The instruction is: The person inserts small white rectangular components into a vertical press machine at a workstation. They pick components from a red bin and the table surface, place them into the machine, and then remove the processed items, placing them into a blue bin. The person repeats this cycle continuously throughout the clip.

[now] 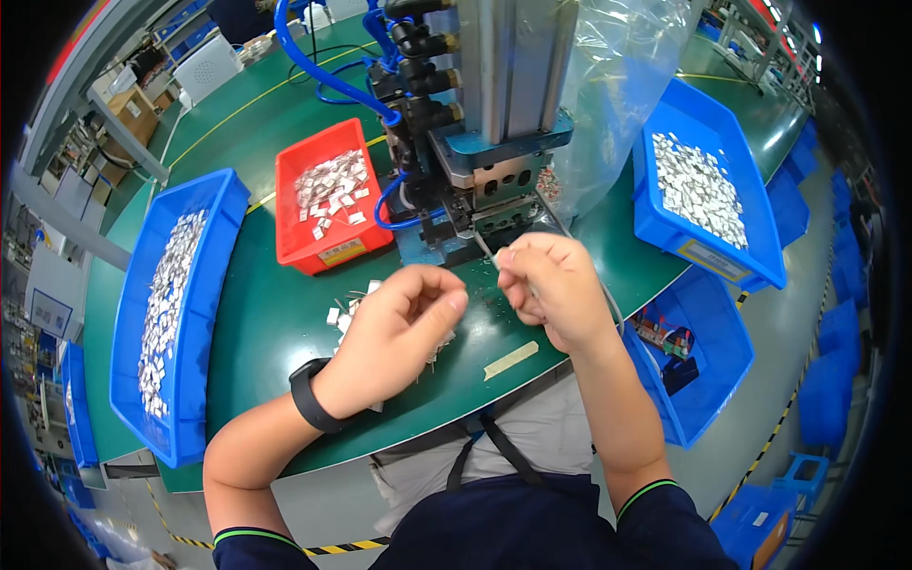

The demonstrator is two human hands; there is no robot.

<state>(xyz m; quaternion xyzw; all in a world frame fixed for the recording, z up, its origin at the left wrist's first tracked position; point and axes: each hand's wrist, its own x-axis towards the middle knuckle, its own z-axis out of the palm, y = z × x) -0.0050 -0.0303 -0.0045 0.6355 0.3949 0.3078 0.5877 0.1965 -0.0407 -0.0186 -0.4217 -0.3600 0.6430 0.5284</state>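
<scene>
My right hand is closed in a pinch just in front of the press machine. A tiny part of a small white piece shows at its fingertips. To its left, my left hand has curled fingers, with the thumb close to the forefinger; whatever it may hold is hidden. Beneath and behind the left hand lies a loose pile of small white block-shaped parts with thin leads, partly covered by the hand. A black band is around my left wrist.
A red bin and a long blue bin of white parts stand left. Another blue bin of white parts is at right, above a lower blue bin. Beige tape sticks to the green table. Blue air hoses bend behind.
</scene>
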